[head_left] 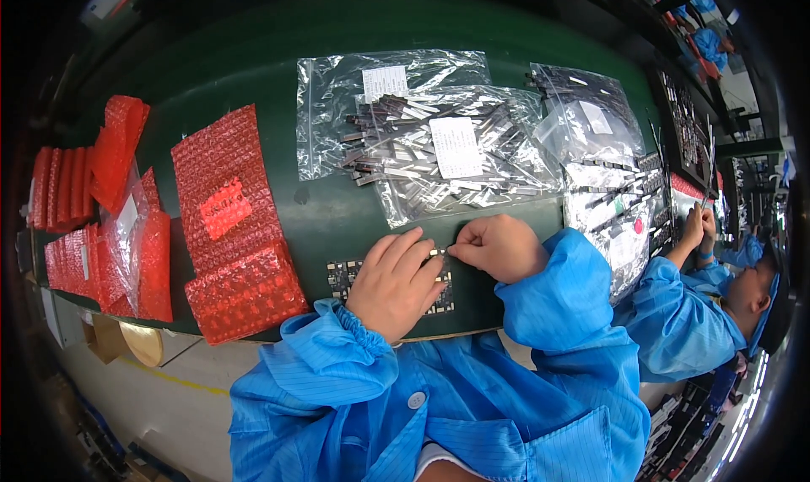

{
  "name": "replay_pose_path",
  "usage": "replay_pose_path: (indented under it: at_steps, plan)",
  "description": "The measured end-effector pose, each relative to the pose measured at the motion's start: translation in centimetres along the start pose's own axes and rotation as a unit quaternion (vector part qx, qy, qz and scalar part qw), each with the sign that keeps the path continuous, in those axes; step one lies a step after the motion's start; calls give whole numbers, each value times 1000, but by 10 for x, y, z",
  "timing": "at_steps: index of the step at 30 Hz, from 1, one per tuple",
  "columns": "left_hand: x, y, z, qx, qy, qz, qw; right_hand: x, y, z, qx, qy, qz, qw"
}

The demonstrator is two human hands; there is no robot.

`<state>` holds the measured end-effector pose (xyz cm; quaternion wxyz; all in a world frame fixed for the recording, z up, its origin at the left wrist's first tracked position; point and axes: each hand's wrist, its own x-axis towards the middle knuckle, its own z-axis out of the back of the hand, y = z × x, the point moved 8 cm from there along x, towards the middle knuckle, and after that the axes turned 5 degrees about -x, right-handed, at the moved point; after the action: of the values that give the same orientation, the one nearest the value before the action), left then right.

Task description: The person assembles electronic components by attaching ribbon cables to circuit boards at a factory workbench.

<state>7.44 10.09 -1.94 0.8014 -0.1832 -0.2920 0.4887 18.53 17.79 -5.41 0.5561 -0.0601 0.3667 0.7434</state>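
A dark circuit board panel (341, 275) with small pale parts lies flat near the table's front edge. Across its middle rests my left hand (393, 289), fingers stretched and a little apart, pressing on the board and hiding much of it. My right hand (499, 247) is at the panel's far right corner. Its thumb and forefinger are pinched together there; whatever sits between them is too small or hidden to make out. Just beyond both hands, a clear plastic bag (515, 197) holds many thin dark and silvery strips and bears a white label.
Red bubble wrap (226, 165) lies left of the board, with more red bubble-wrap packs (67, 186) at the far left. Another clear bag (317, 115) lies behind. Bagged dark parts (591, 111) lie to the right, near a co-worker (688, 322) in blue, beside a black tray (685, 127).
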Motion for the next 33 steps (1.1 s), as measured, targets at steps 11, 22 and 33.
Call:
replay_pose_path:
  at_steps: [11,22,33]
  plan:
    - [0,0,0,4,-5,-1,1000,0,-1,0,9,5,-10,1000]
    - [1,0,0,10,0,0,1000,-1,1,0,3,-7,0,1000]
    - [0,0,-1,9,-1,1,1000,-1,0,1,10,-1,-9,1000]
